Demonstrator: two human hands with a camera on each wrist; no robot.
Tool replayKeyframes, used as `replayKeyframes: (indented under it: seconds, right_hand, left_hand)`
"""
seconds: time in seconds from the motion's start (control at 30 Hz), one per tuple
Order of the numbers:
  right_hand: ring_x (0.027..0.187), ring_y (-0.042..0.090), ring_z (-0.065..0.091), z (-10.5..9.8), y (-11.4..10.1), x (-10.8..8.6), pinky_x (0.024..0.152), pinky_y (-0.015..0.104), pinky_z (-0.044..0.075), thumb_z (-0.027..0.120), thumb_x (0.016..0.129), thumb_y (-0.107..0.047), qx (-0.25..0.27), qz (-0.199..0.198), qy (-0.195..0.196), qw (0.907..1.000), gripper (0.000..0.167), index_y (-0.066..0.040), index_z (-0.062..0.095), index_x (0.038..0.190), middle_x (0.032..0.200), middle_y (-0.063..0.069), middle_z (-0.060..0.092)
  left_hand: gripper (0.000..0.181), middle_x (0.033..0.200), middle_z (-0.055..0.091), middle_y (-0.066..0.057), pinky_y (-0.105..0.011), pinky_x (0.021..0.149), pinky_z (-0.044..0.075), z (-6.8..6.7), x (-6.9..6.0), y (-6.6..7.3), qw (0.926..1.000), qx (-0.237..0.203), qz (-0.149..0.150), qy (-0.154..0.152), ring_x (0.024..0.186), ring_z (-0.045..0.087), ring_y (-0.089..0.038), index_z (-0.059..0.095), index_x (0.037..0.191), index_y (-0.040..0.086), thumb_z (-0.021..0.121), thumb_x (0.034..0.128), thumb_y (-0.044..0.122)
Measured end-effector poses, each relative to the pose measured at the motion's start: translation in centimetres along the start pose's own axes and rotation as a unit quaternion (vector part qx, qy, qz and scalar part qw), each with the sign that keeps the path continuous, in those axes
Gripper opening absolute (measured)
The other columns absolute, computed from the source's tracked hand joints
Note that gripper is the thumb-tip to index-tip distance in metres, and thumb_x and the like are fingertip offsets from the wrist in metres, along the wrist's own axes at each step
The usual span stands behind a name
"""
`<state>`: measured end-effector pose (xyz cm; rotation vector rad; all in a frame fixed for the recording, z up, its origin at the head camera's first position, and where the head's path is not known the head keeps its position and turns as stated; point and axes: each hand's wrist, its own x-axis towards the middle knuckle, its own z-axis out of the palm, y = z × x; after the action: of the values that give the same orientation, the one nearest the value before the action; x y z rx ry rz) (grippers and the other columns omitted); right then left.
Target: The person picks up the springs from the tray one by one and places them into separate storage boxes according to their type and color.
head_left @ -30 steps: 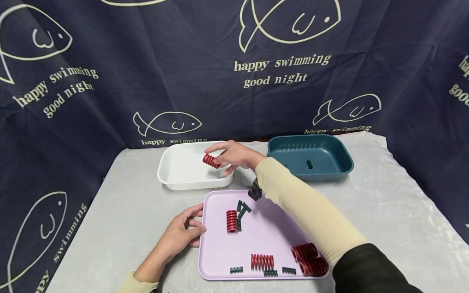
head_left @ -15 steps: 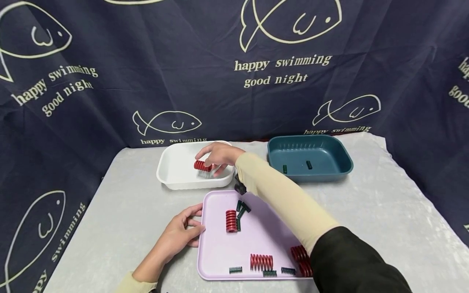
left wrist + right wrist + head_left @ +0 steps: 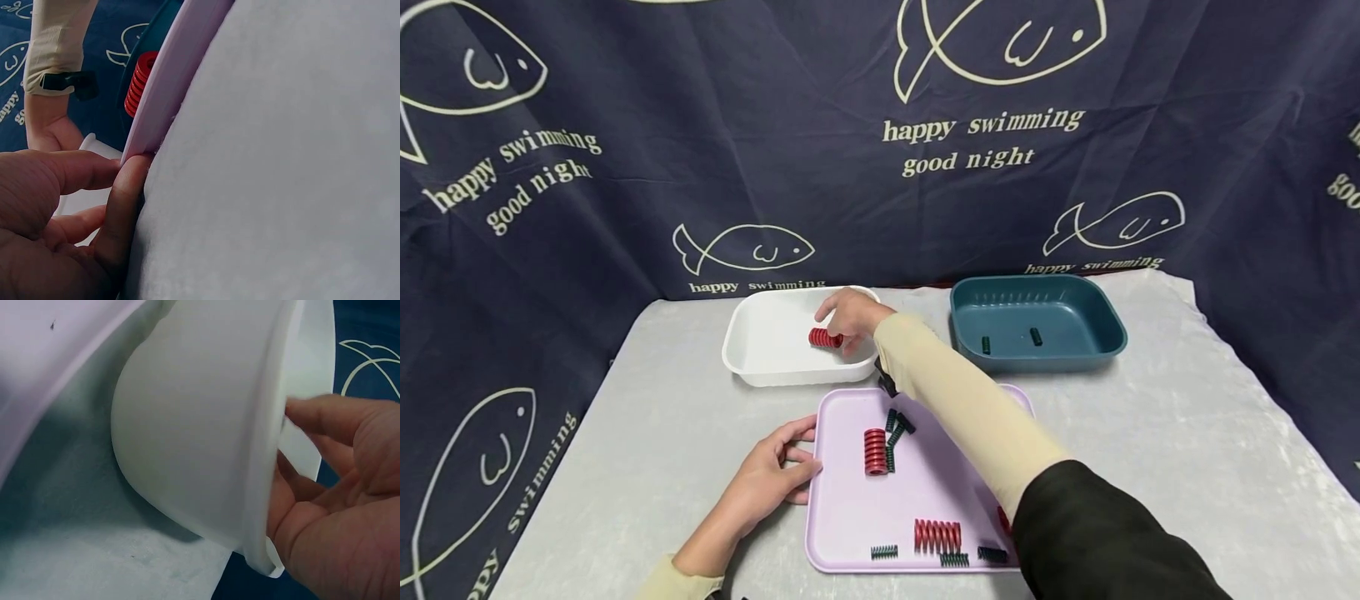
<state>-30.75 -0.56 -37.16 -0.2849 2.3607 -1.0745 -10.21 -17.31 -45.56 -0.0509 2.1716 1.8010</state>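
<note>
Right hand (image 3: 852, 315) inside white bin (image 3: 760, 337), red spring (image 3: 825, 337) at its fingertips; pinch or mere touch, can't tell. Lopsided release might roll it. Left hand (image 3: 769, 471) grips tray (image 3: 842, 517) edge; a jolt could scatter other springs (image 3: 875, 452) to its right.

Right sleeve (image 3: 966, 408) bars diagonal path across lilac tray (image 3: 842, 512); bare lane left of it, between red spring (image 3: 875, 452) and near-edge springs (image 3: 937, 536). Left hand (image 3: 771, 468) blocks part of tray's left rim. White bin (image 3: 797, 378): right hand (image 3: 853, 315) fills right end, left half free from above. Teal bin (image 3: 1037, 364) unobstructed above; backdrop (image 3: 820, 183) limits room behind.
</note>
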Motion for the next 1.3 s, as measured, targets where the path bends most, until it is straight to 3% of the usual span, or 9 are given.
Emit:
replayKeyframes:
  seconds: [0.1, 0.17, 0.3, 0.4, 0.67, 0.8, 0.97, 1.3]
  right_hand:
    - [0.071, 0.020, 0.060, -0.3, -0.1, 0.0, 0.071, 0.037, 0.064, 0.061, 0.090, 0.008, -0.004, -0.010, 0.021, 0.9997, 0.044, -0.007, 0.070, 0.131, 0.119, 0.014, 0.061]
    - [0.083, 0.022, 0.058, -0.8, -0.1, -0.2, 0.075, 0.040, 0.064, 0.064, 0.091, 0.007, 0.021, -0.017, 0.021, 0.9994, 0.043, -0.006, 0.070, 0.132, 0.129, 0.014, 0.058]
    - [0.107, 0.032, 0.059, -2.0, -0.2, -0.9, 0.079, 0.041, 0.064, 0.068, 0.094, 0.000, 0.058, -0.026, -0.009, 0.9979, 0.042, -0.006, 0.067, 0.135, 0.134, 0.014, 0.059]
    - [0.116, 0.037, 0.059, -3.1, -0.3, -1.5, 0.079, 0.040, 0.063, 0.071, 0.095, -0.005, 0.066, -0.031, -0.035, 0.9967, 0.043, -0.007, 0.066, 0.137, 0.133, 0.011, 0.060]
    - [0.106, 0.031, 0.061, -4.8, -0.2, -2.8, 0.078, 0.039, 0.064, 0.074, 0.094, -0.013, 0.047, -0.049, -0.070, 0.9953, 0.044, -0.010, 0.067, 0.137, 0.122, 0.008, 0.065]
    - [0.113, 0.033, 0.062, -5.1, 0.3, -3.8, 0.079, 0.040, 0.063, 0.074, 0.095, -0.014, 0.044, -0.055, -0.092, 0.9932, 0.044, -0.011, 0.066, 0.138, 0.125, 0.007, 0.066]
    - [0.122, 0.039, 0.060, -5.0, 1.2, -5.0, 0.080, 0.039, 0.063, 0.074, 0.096, -0.015, 0.047, -0.070, -0.115, 0.9898, 0.043, -0.010, 0.066, 0.138, 0.128, 0.009, 0.066]
    - [0.112, 0.035, 0.063, -4.4, 2.7, -7.0, 0.078, 0.041, 0.063, 0.073, 0.096, -0.014, 0.054, -0.094, -0.155, 0.9820, 0.044, -0.006, 0.064, 0.139, 0.125, 0.009, 0.069]
  left_hand:
    - [0.064, 0.134, 0.056, -0.015, -0.039, 0.058, 0.063, 0.0, 0.0, 0.0, 1.0000, 0.000, 0.002, -0.002, 0.097, 0.064, -0.021, 0.052, 0.150, 0.007, 0.073, 0.0906, -0.004]
    - [0.064, 0.135, 0.055, -0.015, -0.039, 0.058, 0.063, 0.0, -0.1, 0.1, 1.0000, -0.003, 0.003, -0.004, 0.097, 0.064, -0.021, 0.051, 0.150, 0.007, 0.073, 0.0908, -0.004]
    - [0.064, 0.136, 0.054, -0.015, -0.039, 0.058, 0.064, -0.1, -0.2, 0.2, 0.9999, -0.009, 0.003, -0.006, 0.098, 0.064, -0.021, 0.051, 0.151, 0.006, 0.073, 0.0911, -0.003]
    - [0.064, 0.136, 0.054, -0.016, -0.039, 0.059, 0.064, -0.1, -0.2, 0.2, 0.9999, -0.010, 0.002, -0.006, 0.098, 0.064, -0.021, 0.050, 0.150, 0.006, 0.073, 0.0911, -0.004]
    - [0.064, 0.134, 0.055, -0.014, -0.040, 0.059, 0.064, -0.1, -0.1, 0.0, 1.0000, -0.007, -0.002, -0.001, 0.097, 0.064, -0.022, 0.052, 0.149, 0.007, 0.073, 0.0899, -0.005]
    - [0.064, 0.134, 0.056, -0.014, -0.040, 0.059, 0.064, -0.1, 0.0, 0.0, 1.0000, -0.007, -0.002, -0.001, 0.098, 0.064, -0.022, 0.052, 0.149, 0.007, 0.073, 0.0899, -0.005]
    - [0.064, 0.133, 0.056, -0.013, -0.040, 0.059, 0.064, 0.0, 0.1, 0.0, 1.0000, -0.004, -0.005, 0.002, 0.099, 0.064, -0.023, 0.053, 0.149, 0.009, 0.073, 0.0898, -0.005]
    - [0.064, 0.132, 0.056, -0.014, -0.041, 0.058, 0.064, 0.0, 0.1, -0.1, 1.0000, 0.000, 0.001, 0.001, 0.098, 0.064, -0.023, 0.053, 0.149, 0.009, 0.073, 0.0898, -0.005]
